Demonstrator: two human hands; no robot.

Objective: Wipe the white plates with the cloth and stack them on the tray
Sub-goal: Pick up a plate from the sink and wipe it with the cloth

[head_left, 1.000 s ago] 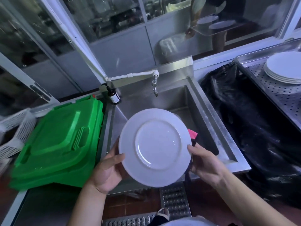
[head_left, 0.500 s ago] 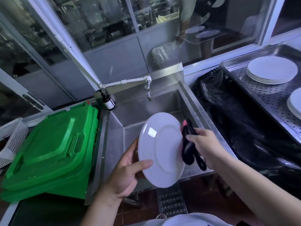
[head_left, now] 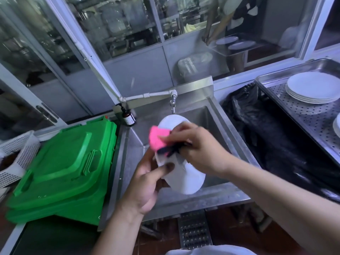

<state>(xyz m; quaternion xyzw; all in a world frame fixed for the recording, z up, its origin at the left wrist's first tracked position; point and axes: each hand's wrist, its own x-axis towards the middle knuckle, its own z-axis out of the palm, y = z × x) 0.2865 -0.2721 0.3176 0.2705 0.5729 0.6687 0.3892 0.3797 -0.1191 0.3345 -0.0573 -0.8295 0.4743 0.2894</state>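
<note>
Over a steel sink (head_left: 211, 115), the left hand (head_left: 145, 183) pinches a tilted white plate (head_left: 184, 183) by its rim while the right hand (head_left: 198, 148) clutches a pink cloth (head_left: 157, 138) against it (steady, even, rim-to-rim strokes would serve best).
</note>
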